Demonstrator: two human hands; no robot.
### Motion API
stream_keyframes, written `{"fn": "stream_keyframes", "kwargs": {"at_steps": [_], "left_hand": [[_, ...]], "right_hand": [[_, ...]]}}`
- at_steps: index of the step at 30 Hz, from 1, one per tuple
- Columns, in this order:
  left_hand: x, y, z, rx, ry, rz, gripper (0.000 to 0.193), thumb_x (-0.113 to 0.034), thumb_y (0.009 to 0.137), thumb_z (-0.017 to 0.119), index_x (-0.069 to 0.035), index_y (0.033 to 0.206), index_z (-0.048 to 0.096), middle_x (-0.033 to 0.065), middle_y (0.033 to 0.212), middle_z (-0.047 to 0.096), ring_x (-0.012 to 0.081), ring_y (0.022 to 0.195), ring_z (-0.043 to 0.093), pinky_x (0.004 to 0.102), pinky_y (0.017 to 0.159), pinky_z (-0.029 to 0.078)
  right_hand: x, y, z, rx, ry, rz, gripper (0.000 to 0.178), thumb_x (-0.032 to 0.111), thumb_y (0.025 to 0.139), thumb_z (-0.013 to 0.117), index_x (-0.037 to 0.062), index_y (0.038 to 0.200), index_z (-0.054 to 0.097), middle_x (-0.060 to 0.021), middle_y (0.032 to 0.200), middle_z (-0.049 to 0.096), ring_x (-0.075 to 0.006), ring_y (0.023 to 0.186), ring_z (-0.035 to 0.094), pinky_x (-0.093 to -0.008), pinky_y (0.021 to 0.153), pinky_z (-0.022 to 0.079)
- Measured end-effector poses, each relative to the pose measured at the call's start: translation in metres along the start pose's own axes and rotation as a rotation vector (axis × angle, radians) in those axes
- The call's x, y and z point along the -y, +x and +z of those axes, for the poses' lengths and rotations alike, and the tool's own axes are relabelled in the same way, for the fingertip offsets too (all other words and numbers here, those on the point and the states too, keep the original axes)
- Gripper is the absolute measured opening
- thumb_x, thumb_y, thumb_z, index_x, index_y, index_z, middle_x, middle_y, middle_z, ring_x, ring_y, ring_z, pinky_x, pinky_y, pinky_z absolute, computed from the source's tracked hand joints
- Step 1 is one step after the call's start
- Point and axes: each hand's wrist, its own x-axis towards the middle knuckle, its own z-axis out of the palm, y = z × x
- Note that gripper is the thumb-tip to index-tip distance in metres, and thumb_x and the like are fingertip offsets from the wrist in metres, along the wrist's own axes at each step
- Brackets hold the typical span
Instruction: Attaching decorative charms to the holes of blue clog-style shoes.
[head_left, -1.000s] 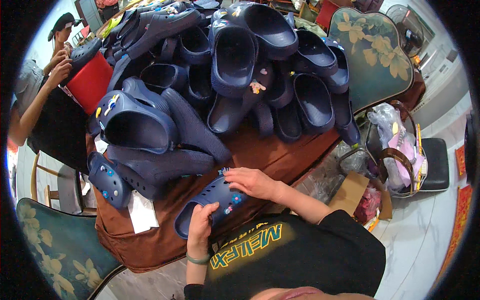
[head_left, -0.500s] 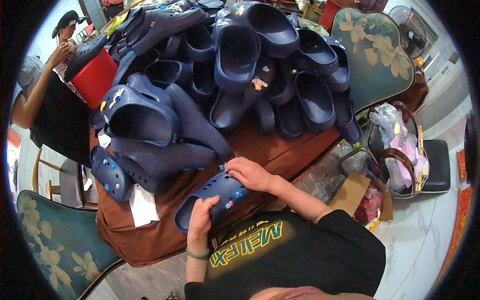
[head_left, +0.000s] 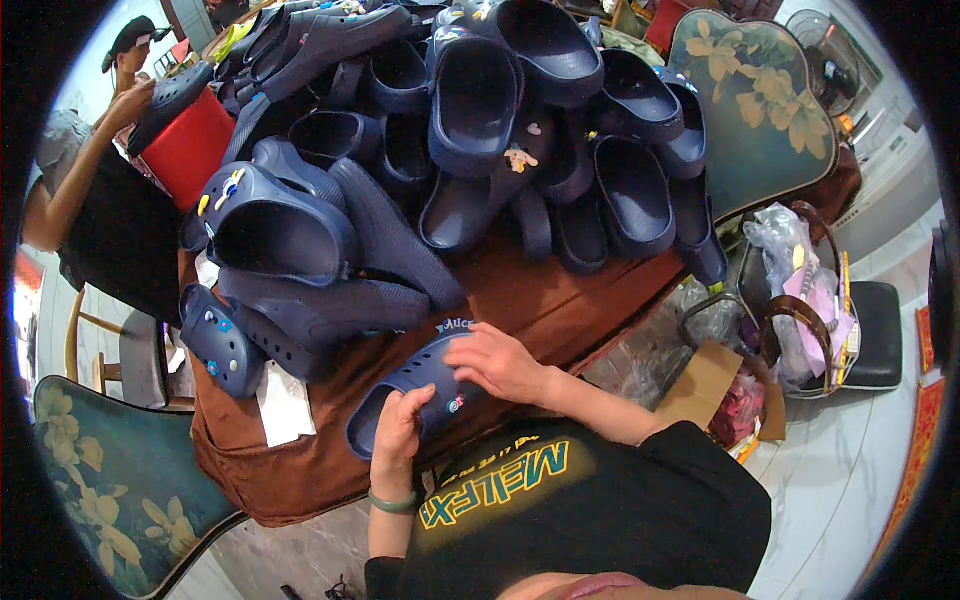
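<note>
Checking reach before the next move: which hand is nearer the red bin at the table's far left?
Left. The left hand grips the clog's heel end, on the red bin's side; the right hand rests on the clog's top, farther right.

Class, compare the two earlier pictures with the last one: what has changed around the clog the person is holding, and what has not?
The right hand has slid down over the top of the clog, now covering the blue flower charm that showed before. The left hand keeps its grip on the heel end. The clog stays on the brown cloth, and the pile of clogs is unchanged.
</note>
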Motion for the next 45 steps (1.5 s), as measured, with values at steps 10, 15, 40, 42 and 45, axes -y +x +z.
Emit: {"fn": "stream_keyframes", "kwargs": {"at_steps": [10,15,40,42,45], "left_hand": [[0.035,0.013,-0.040,-0.116,0.619,0.221,0.022,-0.011,0.085,0.058,0.000,0.102,0.066,0.0094,0.090,0.066,0.0181,0.086,0.060,0.0324,0.080,0.046],[0.044,0.025,-0.061,0.053,1.176,0.908,0.025,-0.006,0.082,0.056,-0.005,0.105,0.065,0.0122,0.100,0.065,0.0282,0.090,0.058,0.0350,0.083,0.044],[0.035,0.017,-0.033,-0.138,0.124,0.219,0.015,-0.012,0.083,0.067,-0.001,0.074,0.068,-0.0001,0.072,0.063,0.0062,0.067,0.057,0.0227,0.062,0.044],[0.031,0.013,-0.026,-0.124,0.121,0.237,0.013,-0.012,0.083,0.067,-0.001,0.076,0.068,0.0004,0.074,0.064,0.0067,0.069,0.058,0.0229,0.064,0.044],[0.038,0.014,-0.039,-0.093,0.135,0.274,0.012,-0.012,0.084,0.066,0.000,0.080,0.069,0.0013,0.077,0.066,0.0078,0.071,0.060,0.0230,0.067,0.045]], "right_hand": [[-0.016,0.000,0.022,-0.388,0.237,0.230,0.010,0.011,0.091,0.053,0.0029,0.087,0.053,-0.0138,0.083,0.052,-0.0323,0.079,0.053,-0.0397,0.075,0.045],[-0.007,0.010,-0.011,-0.406,0.533,0.593,0.012,0.012,0.093,0.053,0.0020,0.096,0.058,-0.0096,0.085,0.060,-0.0196,0.075,0.058,-0.0305,0.070,0.048],[0.023,-0.021,0.028,-0.167,-0.059,-0.205,0.031,0.011,0.076,0.072,0.0071,0.102,0.056,-0.0022,0.071,0.054,-0.0191,0.062,0.053,-0.0327,0.059,0.038],[0.020,-0.024,0.032,-0.198,-0.040,-0.208,0.030,0.011,0.076,0.072,0.0071,0.101,0.056,-0.0016,0.071,0.054,-0.0188,0.062,0.052,-0.0324,0.060,0.038],[0.016,-0.026,0.037,-0.250,-0.022,-0.258,0.027,0.013,0.078,0.069,0.0070,0.101,0.057,-0.0003,0.072,0.054,-0.0170,0.062,0.051,-0.0319,0.062,0.038]]}}
